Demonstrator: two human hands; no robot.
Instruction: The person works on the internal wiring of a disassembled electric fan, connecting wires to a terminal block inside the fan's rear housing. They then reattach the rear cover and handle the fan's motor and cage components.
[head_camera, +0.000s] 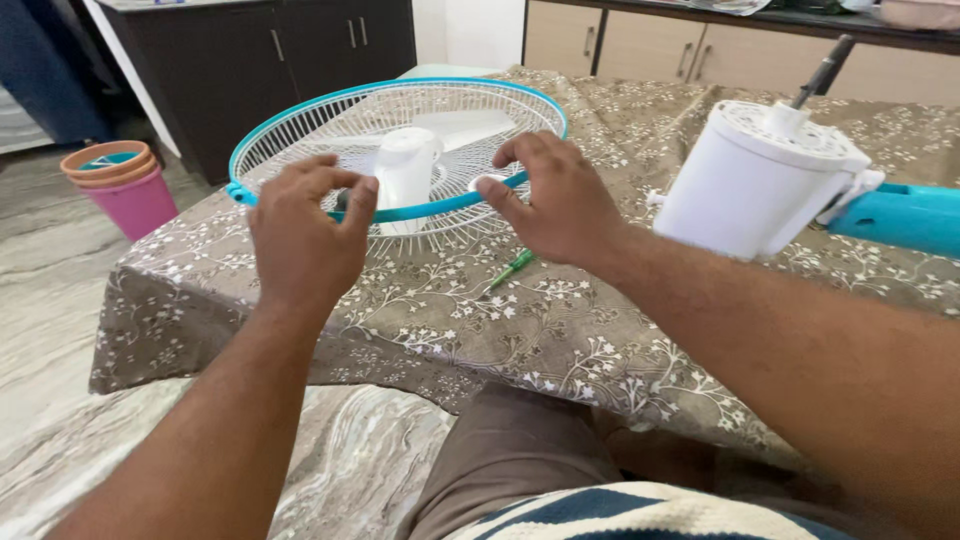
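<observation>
Both hands pinch the guard's (300, 120) teal rim near the table's (450, 310) front edge: left hand (300, 235), right hand (555, 200). Blade (470, 128) sits inside. Motor (755, 180) lies detached at right edge; screwdriver (512, 268) unused. Fan apart.

Our left hand (300, 235): raised at near left, back toward us, thumb and forefinger curled into a pinch, forearm running down to the near-left corner. Our right hand (555, 195): farther right, back up, fingers bent downward, thumb and forefinger drawn close together; bare forearm extends to the near-right edge. Hands apart, level.
</observation>
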